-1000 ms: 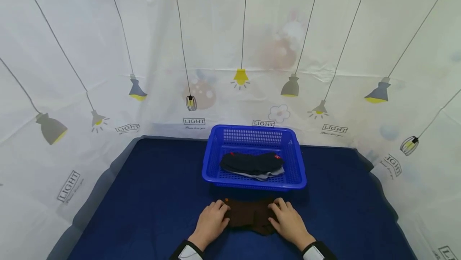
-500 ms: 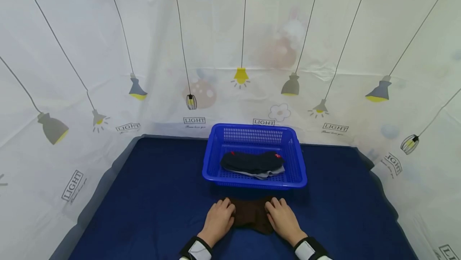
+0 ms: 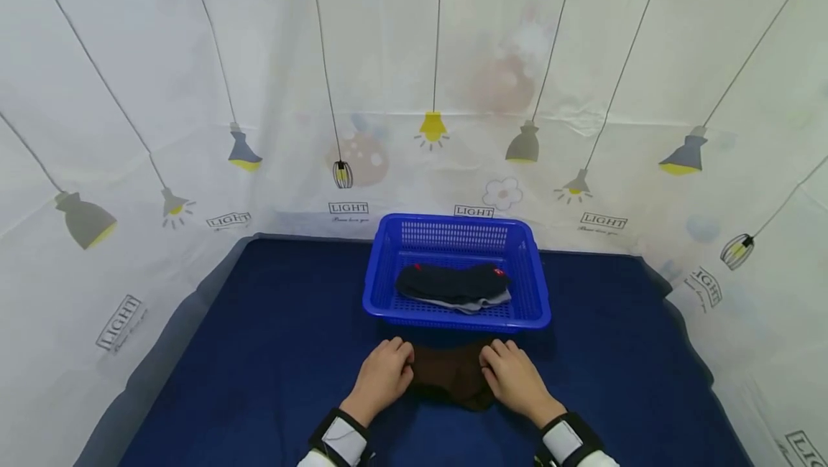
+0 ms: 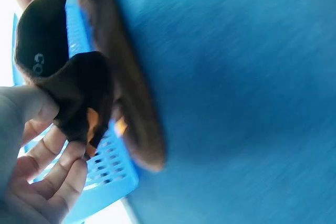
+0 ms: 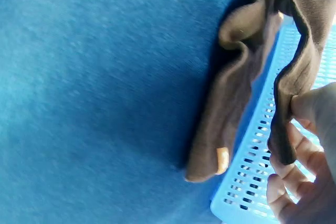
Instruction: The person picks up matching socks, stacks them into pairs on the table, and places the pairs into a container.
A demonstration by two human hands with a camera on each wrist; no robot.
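Brown socks (image 3: 453, 375) lie on the dark blue table cover (image 3: 272, 352), just in front of a blue plastic basket (image 3: 540, 309). My left hand (image 3: 383, 376) pinches the left end of one brown sock (image 4: 79, 85) between thumb and fingers. My right hand (image 3: 511, 375) pinches the right end of the brown sock (image 5: 296, 72). Under the held sock a second brown sock (image 5: 231, 114) with an orange tag lies flat on the cover. In the basket sit folded dark socks (image 3: 453, 282) over a grey one.
A white curtain (image 3: 194, 93) printed with lamps closes in the table at the back and both sides. The basket's perforated wall (image 4: 110, 169) stands right beside both hands. Open blue cover stretches left and right of the basket.
Both hands have slid a little toward the basket and now lift the ends of one brown sock off the cover. The head view has tilted slightly.
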